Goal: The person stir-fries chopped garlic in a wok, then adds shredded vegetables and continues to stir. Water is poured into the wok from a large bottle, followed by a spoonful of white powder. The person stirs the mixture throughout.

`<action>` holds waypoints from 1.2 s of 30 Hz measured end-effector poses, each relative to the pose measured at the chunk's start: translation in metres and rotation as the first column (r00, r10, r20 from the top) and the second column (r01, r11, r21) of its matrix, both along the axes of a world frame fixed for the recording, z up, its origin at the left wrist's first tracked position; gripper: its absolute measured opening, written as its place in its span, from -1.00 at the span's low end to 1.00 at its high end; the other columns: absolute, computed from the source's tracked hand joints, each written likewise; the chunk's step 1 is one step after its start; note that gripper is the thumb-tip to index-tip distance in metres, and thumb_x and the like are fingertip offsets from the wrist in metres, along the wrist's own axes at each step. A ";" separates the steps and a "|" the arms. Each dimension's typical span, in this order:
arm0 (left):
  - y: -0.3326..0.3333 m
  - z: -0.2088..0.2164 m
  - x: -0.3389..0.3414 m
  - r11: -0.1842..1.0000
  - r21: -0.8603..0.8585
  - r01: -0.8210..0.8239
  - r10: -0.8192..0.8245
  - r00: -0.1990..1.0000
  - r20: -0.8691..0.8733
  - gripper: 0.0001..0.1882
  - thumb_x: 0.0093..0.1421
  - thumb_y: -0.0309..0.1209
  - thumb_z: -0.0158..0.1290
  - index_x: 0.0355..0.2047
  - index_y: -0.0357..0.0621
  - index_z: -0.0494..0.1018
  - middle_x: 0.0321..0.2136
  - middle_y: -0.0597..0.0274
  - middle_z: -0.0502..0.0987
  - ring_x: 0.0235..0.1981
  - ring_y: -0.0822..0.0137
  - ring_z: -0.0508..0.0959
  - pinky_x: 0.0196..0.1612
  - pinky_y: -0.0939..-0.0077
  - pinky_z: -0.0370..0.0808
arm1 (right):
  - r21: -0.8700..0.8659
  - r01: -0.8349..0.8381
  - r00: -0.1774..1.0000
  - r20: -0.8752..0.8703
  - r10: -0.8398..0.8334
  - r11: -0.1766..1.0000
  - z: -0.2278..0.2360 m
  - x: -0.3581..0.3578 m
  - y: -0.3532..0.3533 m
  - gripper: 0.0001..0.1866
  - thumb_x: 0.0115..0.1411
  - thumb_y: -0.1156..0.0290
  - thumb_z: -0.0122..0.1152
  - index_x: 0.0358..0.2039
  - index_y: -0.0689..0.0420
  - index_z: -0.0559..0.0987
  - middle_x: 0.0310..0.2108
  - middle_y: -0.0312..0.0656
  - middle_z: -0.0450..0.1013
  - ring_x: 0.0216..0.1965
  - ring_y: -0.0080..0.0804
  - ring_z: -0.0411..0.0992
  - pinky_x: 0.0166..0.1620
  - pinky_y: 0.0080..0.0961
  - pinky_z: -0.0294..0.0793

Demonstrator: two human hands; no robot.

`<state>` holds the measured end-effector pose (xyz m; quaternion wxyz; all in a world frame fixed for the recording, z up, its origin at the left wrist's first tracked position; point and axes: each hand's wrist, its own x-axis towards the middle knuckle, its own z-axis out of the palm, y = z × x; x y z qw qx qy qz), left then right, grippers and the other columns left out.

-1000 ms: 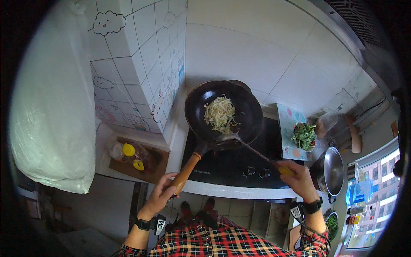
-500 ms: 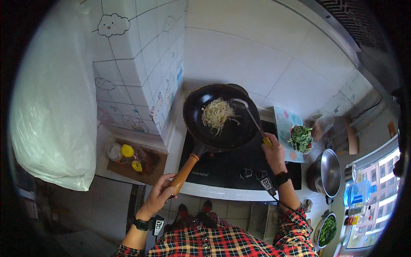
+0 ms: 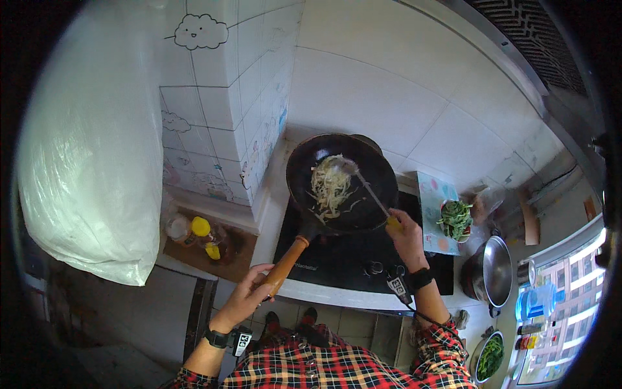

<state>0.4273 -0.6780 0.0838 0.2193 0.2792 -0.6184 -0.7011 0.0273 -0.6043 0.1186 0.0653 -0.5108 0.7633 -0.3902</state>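
A dark wok [image 3: 372, 185] stands over the black cooktop [image 3: 330, 256]. Pale shredded vegetable [image 3: 329, 185] lies in the wok, toward its left side. My left hand [image 3: 249, 293] is closed round the wok's wooden handle [image 3: 288, 267]. In my right hand [image 3: 408, 236] is a metal spatula [image 3: 370, 189], gripped by its yellow-ended handle. The spatula's head reaches into the top right part of the shreds, and its exact shape is partly hidden there.
Right of the cooktop, a bowl of leafy greens [image 3: 456, 219] sits by a pale blue patterned board [image 3: 435, 188]. Beyond are a steel pot [image 3: 496, 269] and another bowl of greens [image 3: 490, 356]. Yellow-capped jars [image 3: 201, 227] stand at left, near a big white plastic bag [image 3: 91, 168].
The spatula has moved left from the wok's right side into the shreds, which now spread lower and longer. My right hand has come left too. My left hand keeps its hold.
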 end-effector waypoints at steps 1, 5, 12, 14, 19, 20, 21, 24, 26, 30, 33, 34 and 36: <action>0.000 -0.001 0.001 1.000 0.014 0.001 -0.001 1.000 0.015 -0.53 0.37 -0.34 -0.07 0.25 -0.13 0.16 -0.15 0.09 0.47 -0.23 0.39 0.53 -0.13 0.49 0.53 | -0.024 0.035 0.999 -0.022 -0.036 0.999 0.000 -0.004 -0.007 -0.58 0.05 0.54 0.27 -0.02 0.12 0.53 -0.24 0.06 0.57 -0.17 0.03 0.55 -0.15 -0.33 0.53; 0.001 -0.004 0.001 1.000 -0.002 0.009 -0.009 1.000 -0.021 -0.53 0.38 -0.34 -0.07 0.25 -0.13 0.15 -0.15 0.10 0.47 -0.23 0.40 0.52 -0.13 0.49 0.53 | -0.034 0.108 0.989 -0.100 -0.111 0.994 0.001 -0.012 -0.040 -0.61 0.09 0.41 0.25 -0.02 0.08 0.52 -0.25 0.10 0.55 -0.18 0.10 0.52 -0.15 -0.20 0.52; -0.001 -0.008 0.000 1.000 -0.014 0.014 -0.015 0.999 -0.044 -0.52 0.37 -0.33 -0.06 0.25 -0.14 0.15 -0.16 0.11 0.48 -0.23 0.41 0.51 -0.15 0.50 0.53 | 0.082 -0.080 0.995 0.060 0.075 0.993 0.016 0.022 0.012 -0.59 0.07 0.51 0.26 -0.01 0.14 0.52 -0.19 0.06 0.55 -0.11 0.03 0.53 -0.10 -0.33 0.51; -0.002 -0.008 -0.001 1.000 -0.006 0.021 -0.022 0.998 -0.059 -0.52 0.37 -0.34 -0.07 0.25 -0.14 0.15 -0.17 0.12 0.47 -0.24 0.42 0.51 -0.16 0.50 0.52 | 0.078 -0.131 0.983 0.137 0.119 0.988 0.038 0.038 0.056 -0.56 0.06 0.57 0.27 0.01 0.17 0.51 -0.17 0.02 0.56 -0.09 -0.14 0.57 -0.07 -0.44 0.50; -0.001 -0.003 -0.001 1.000 0.019 0.004 -0.004 1.000 -0.028 -0.50 0.34 -0.28 -0.05 0.22 -0.16 0.17 -0.15 0.10 0.49 -0.26 0.39 0.53 -0.11 0.47 0.50 | 0.226 -0.120 0.983 0.166 0.083 0.967 0.058 0.061 0.100 -0.54 0.05 0.57 0.27 0.03 0.17 0.51 -0.15 0.00 0.56 -0.10 -0.15 0.57 -0.04 -0.44 0.50; -0.001 -0.002 -0.001 1.000 -0.009 0.004 -0.004 0.999 -0.035 -0.51 0.35 -0.30 -0.06 0.23 -0.15 0.16 -0.17 0.12 0.48 -0.26 0.40 0.52 -0.13 0.48 0.50 | 0.196 -0.117 0.986 0.139 0.090 0.974 0.050 0.061 0.093 -0.54 0.05 0.56 0.28 0.03 0.16 0.51 -0.16 0.01 0.56 -0.11 -0.12 0.57 -0.05 -0.42 0.51; 0.000 -0.001 -0.001 1.000 -0.025 0.005 -0.006 0.999 -0.038 -0.52 0.36 -0.33 -0.06 0.24 -0.15 0.16 -0.18 0.13 0.47 -0.26 0.41 0.51 -0.16 0.50 0.51 | 0.188 -0.100 0.991 0.112 0.079 0.977 0.040 0.060 0.086 -0.54 0.05 0.56 0.28 0.03 0.15 0.51 -0.17 0.02 0.57 -0.12 -0.10 0.57 -0.07 -0.40 0.51; -0.001 0.001 -0.001 0.999 -0.035 0.021 -0.022 0.999 -0.030 -0.52 0.37 -0.35 -0.07 0.25 -0.15 0.16 -0.19 0.15 0.46 -0.25 0.42 0.50 -0.17 0.51 0.52 | 0.108 -0.007 1.000 -0.012 0.009 0.994 0.007 0.041 0.051 -0.55 0.05 0.54 0.27 0.01 0.11 0.52 -0.22 0.06 0.57 -0.15 -0.01 0.56 -0.13 -0.32 0.53; -0.001 0.001 0.000 0.999 -0.032 0.020 -0.020 0.999 -0.024 -0.53 0.37 -0.34 -0.06 0.24 -0.14 0.16 -0.19 0.14 0.46 -0.25 0.41 0.51 -0.17 0.51 0.53 | 0.016 0.053 0.997 -0.062 -0.051 0.998 -0.006 0.023 0.026 -0.57 0.06 0.51 0.27 0.00 0.06 0.52 -0.25 0.07 0.56 -0.17 0.04 0.54 -0.15 -0.27 0.53; 0.000 -0.001 0.000 1.000 -0.011 0.004 -0.004 1.000 -0.018 -0.53 0.37 -0.36 -0.06 0.24 -0.14 0.16 -0.18 0.12 0.47 -0.25 0.41 0.51 -0.15 0.50 0.54 | 0.020 0.192 0.979 -0.079 -0.190 0.981 -0.017 -0.007 -0.018 -0.59 0.08 0.42 0.28 0.00 0.01 0.52 -0.28 0.07 0.56 -0.20 0.11 0.53 -0.17 -0.20 0.53; 0.000 -0.005 -0.001 1.000 0.007 0.002 -0.001 0.999 -0.051 -0.53 0.37 -0.37 -0.06 0.24 -0.14 0.16 -0.16 0.11 0.47 -0.25 0.41 0.51 -0.14 0.50 0.54 | -0.032 0.152 0.986 -0.067 -0.154 0.988 -0.024 -0.004 -0.047 -0.58 0.09 0.37 0.28 0.01 -0.04 0.51 -0.31 0.07 0.56 -0.22 0.13 0.52 -0.18 -0.14 0.52; 0.000 -0.006 -0.002 1.000 0.013 0.004 -0.003 0.998 -0.067 -0.54 0.37 -0.37 -0.06 0.24 -0.15 0.16 -0.16 0.11 0.47 -0.25 0.41 0.51 -0.14 0.50 0.54 | -0.019 0.049 0.996 -0.076 -0.050 0.999 -0.024 0.002 -0.048 -0.57 0.10 0.36 0.28 0.02 -0.04 0.51 -0.31 0.07 0.56 -0.21 0.12 0.52 -0.18 -0.13 0.52; -0.001 -0.007 -0.003 1.000 0.024 0.008 -0.007 0.998 -0.064 -0.54 0.37 -0.38 -0.06 0.23 -0.15 0.17 -0.16 0.11 0.48 -0.25 0.42 0.51 -0.15 0.51 0.54 | 0.071 -0.076 0.994 -0.073 0.081 0.995 -0.018 0.014 -0.044 -0.57 0.10 0.36 0.28 0.03 -0.03 0.50 -0.30 0.06 0.56 -0.19 0.11 0.52 -0.17 -0.11 0.51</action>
